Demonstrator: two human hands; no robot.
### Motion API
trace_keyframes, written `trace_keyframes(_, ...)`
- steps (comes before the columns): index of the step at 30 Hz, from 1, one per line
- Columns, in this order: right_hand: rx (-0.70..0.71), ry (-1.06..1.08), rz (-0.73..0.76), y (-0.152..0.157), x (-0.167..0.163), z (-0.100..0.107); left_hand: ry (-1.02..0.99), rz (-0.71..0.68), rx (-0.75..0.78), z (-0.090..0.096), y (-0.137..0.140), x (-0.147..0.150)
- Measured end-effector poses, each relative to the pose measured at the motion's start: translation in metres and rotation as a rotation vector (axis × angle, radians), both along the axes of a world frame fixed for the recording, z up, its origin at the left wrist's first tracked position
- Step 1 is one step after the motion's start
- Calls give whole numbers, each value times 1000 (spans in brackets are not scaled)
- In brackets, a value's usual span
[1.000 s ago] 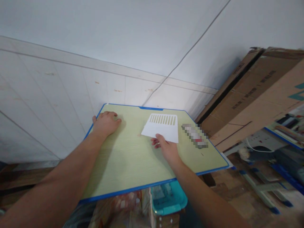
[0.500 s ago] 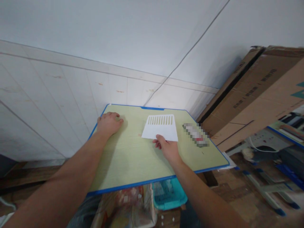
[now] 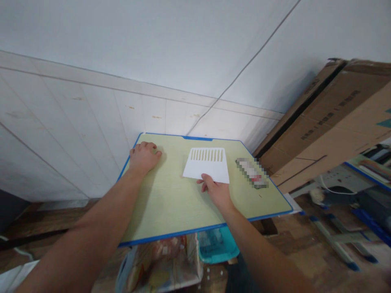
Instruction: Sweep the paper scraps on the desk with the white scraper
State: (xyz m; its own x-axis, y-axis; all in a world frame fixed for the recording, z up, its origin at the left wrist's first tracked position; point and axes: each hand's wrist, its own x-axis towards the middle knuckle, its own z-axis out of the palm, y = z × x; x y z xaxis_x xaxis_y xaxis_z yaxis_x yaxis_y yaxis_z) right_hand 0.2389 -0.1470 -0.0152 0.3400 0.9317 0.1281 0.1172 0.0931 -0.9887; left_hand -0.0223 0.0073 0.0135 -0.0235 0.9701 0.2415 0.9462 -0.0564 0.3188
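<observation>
In the head view, my right hand (image 3: 216,193) pinches the near, wide edge of a white plastic scraper (image 3: 206,170), with the thumb on top and the fingers partly hidden below. The scraper is a flat trapezoid with a row of long slots along its narrower far end. It is over the middle of the pale green desktop (image 3: 171,207). Near the desk's left edge is my left hand (image 3: 144,158), palm down with bent fingers and the thumb apart, holding nothing. Whether the scraper touches the desktop I cannot tell.
A pixelated flat object (image 3: 252,173) lies on the desk's right side. Large cardboard boxes (image 3: 326,118) lean against the wall at right. Below the front edge are a teal basket (image 3: 218,254) and a bag of mixed things (image 3: 183,272). Another desk (image 3: 366,165) stands at far right.
The view has shifted slightly. My right hand still holds the scraper in nearly the same place, and my left hand has hardly moved on the desk.
</observation>
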Motion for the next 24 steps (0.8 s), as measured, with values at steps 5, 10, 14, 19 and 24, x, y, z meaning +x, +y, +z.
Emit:
trace_keyframes(5, -31, -12, 30, -2, 1, 3, -16, 8, -12, -1, 1, 0)
trace_keyframes(10, -80, -88, 76, -4, 6, 2, 1, 2, -19, -5, 2, -2)
trace_keyframes(14, -74, -88, 59, -10, 5, 2, 2, 9, -19, -6, 2, -3)
trace_keyframes(19, -77, -67, 39, -16, 3, 1, 5, -12, 7, -13, 7, -8)
trace_keyframes(24, -142, -113, 110, -26, 6, 2, -42, -45, 65, -28, 9, -16)
